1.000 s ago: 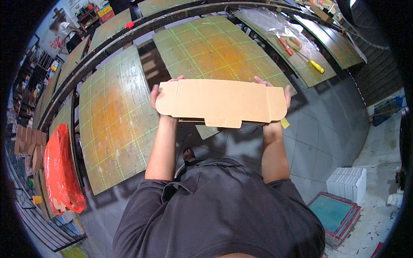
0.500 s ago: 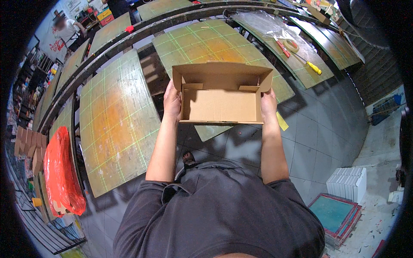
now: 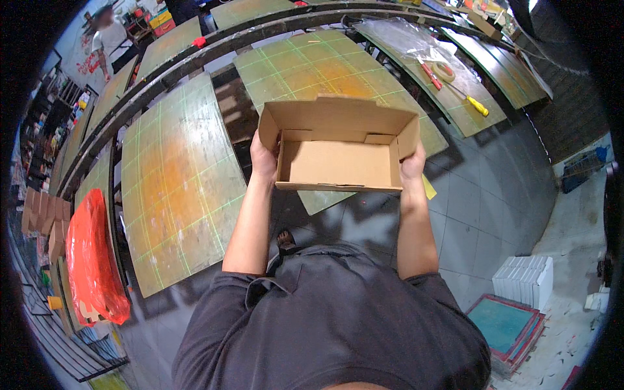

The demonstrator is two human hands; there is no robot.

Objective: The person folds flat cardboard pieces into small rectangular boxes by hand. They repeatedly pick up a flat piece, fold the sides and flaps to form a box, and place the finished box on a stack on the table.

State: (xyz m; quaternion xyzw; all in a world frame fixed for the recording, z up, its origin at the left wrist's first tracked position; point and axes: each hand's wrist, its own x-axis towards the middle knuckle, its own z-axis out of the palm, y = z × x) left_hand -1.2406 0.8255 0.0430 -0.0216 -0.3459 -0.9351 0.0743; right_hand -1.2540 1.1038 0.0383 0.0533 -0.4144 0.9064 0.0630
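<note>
Open cardboard box (image 3: 341,162) held at both ends, boards on several sides

The box sits just off the centre of view toward one o'clock, over the gap between boards and floor. Its lid (image 3: 335,115) stands raised on the far side; the interior shows bare brown board. Further bearings are taken from the box, twelve pointing away from the wearer.

Grip: the left hand (image 3: 262,159) presses the nine o'clock end, the right hand (image 3: 412,164) the three o'clock end, clamping the box between them. Fingers are partly hidden behind the cardboard; their exact placement cannot be told.

Surroundings: a stained board (image 3: 325,62) lies at twelve, its near part blocked from view by the box and lid. A second board (image 3: 172,188) lies near nine. At two, a yellow-handled screwdriver (image 3: 478,106) rests on a narrower board (image 3: 465,123); a tape roll (image 3: 443,71) and a red-handled tool (image 3: 431,77) lie between one and two. A red plastic bag (image 3: 94,260) bulges at eight, with brown cartons (image 3: 44,213) beyond. A white stack (image 3: 522,283) stands at four, beside flat red-edged frames (image 3: 504,325). A co-worker (image 3: 109,39) stands at ten, well apart.
</note>
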